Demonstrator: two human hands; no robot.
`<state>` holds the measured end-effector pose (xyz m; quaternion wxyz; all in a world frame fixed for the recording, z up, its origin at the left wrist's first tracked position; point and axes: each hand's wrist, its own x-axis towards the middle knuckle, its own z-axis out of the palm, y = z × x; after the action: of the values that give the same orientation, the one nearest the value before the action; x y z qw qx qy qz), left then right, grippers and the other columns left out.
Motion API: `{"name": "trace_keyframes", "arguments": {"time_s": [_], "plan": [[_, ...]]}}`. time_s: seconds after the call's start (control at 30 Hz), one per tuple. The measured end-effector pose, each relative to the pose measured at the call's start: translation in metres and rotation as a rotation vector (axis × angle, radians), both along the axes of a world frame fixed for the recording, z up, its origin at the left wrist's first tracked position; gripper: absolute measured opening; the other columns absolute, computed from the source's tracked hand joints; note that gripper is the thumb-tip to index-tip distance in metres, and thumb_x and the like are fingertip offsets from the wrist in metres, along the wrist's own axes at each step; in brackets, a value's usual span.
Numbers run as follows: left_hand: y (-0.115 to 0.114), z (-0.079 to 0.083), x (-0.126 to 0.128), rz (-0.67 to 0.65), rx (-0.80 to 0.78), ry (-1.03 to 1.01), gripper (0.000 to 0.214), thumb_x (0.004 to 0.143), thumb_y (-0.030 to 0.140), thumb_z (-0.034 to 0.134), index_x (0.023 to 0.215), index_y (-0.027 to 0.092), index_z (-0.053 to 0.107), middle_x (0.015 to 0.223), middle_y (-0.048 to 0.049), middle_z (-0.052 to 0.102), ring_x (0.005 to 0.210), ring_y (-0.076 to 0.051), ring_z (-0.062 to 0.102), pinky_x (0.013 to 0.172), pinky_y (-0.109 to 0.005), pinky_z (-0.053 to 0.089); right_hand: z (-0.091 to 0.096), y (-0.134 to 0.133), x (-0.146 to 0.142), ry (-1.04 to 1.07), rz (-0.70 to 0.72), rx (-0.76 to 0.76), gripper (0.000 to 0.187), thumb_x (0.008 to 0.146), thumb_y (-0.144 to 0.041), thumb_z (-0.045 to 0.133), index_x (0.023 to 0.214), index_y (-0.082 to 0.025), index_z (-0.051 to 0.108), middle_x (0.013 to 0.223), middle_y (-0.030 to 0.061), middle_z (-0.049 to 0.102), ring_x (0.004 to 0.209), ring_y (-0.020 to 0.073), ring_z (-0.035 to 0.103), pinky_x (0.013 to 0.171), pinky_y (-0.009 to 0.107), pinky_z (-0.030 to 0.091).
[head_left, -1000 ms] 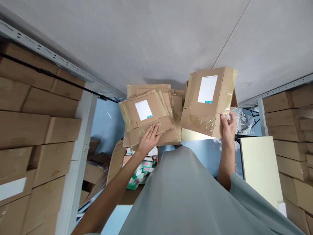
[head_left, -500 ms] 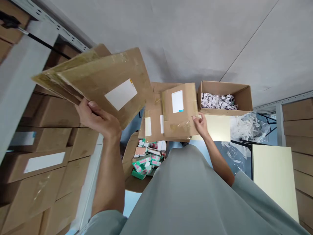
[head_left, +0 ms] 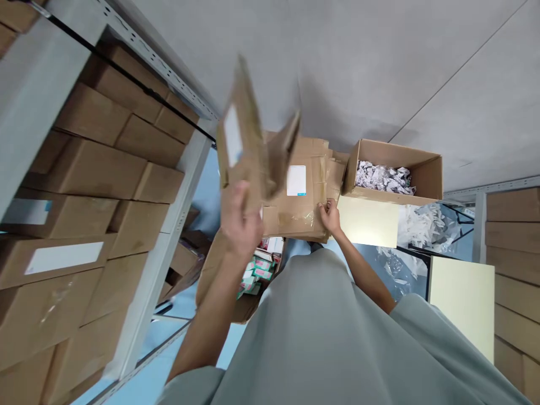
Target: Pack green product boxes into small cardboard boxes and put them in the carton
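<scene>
My left hand (head_left: 240, 222) grips a bundle of flattened cardboard boxes (head_left: 247, 152), held up on edge and blurred by motion; a white label shows on its side. My right hand (head_left: 329, 216) is closed on the near edge of a flattened box with a white label (head_left: 300, 197), which lies on top of a stack of flattened boxes (head_left: 316, 154) on the floor ahead of me.
An open carton of crumpled white paper (head_left: 394, 171) stands right of the stack. Below the stack sits an open box of small green and pink packets (head_left: 257, 270). Shelving full of brown cartons (head_left: 84, 185) lines the left; more cartons (head_left: 512, 259) stand right. Pale boards (head_left: 459, 292) lie nearby.
My left hand lifted a bundle of flat boxes off the stack and swung it from the far left back toward the middle. My right hand set its labelled box down onto the stack.
</scene>
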<state>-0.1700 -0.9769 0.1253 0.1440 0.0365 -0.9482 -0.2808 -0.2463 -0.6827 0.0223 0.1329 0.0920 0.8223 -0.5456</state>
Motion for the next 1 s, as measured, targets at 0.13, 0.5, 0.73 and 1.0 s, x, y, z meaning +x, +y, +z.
{"name": "trace_keyframes", "arguments": {"time_s": [0.13, 0.5, 0.73, 1.0], "plan": [[0.054, -0.056, 0.028, -0.313, -0.113, -0.05, 0.047, 0.111, 0.023, 0.048, 0.151, 0.022, 0.071, 0.174, -0.0119, 0.06, 0.17, -0.03, 0.047, 0.146, -0.054, 0.035, -0.001, 0.004, -0.009, -0.019, 0.041, -0.144, 0.034, 0.102, -0.06, 0.062, 0.107, -0.029, 0.048, 0.095, 0.0038, 0.073, 0.096, 0.0249, 0.071, 0.094, 0.038, 0.058], [0.108, -0.09, 0.055, -0.416, -0.018, -0.006, 0.025, 0.1, 0.008, 0.062, 0.107, 0.02, 0.083, 0.184, -0.0113, 0.045, 0.179, -0.035, 0.024, 0.149, -0.064, 0.018, 0.049, 0.018, -0.011, 0.221, 0.113, 0.243, 0.04, 0.102, -0.055, 0.058, 0.123, -0.021, 0.065, 0.127, 0.0205, 0.073, 0.122, 0.0343, 0.071, 0.112, 0.057, 0.059], [0.083, -0.083, 0.157, -0.122, 0.073, -0.002, 0.025, 0.105, 0.016, 0.063, 0.12, 0.018, 0.083, 0.178, -0.017, 0.054, 0.177, -0.036, 0.03, 0.146, -0.069, 0.024, 0.116, -0.08, 0.05, 0.492, 0.452, 0.181, 0.045, 0.106, -0.059, 0.063, 0.137, -0.028, 0.071, 0.146, 0.0177, 0.065, 0.149, 0.0356, 0.061, 0.128, 0.062, 0.05], [0.018, -0.12, 0.356, 0.426, 0.288, -0.063, 0.021, 0.105, 0.02, 0.063, 0.112, 0.022, 0.082, 0.171, -0.0158, 0.063, 0.174, -0.038, 0.04, 0.143, -0.078, 0.024, 0.083, -0.218, 0.202, 0.435, 0.937, 0.167, 0.046, 0.11, -0.058, 0.061, 0.143, -0.028, 0.07, 0.146, 0.017, 0.069, 0.147, 0.034, 0.064, 0.131, 0.06, 0.05]]}}
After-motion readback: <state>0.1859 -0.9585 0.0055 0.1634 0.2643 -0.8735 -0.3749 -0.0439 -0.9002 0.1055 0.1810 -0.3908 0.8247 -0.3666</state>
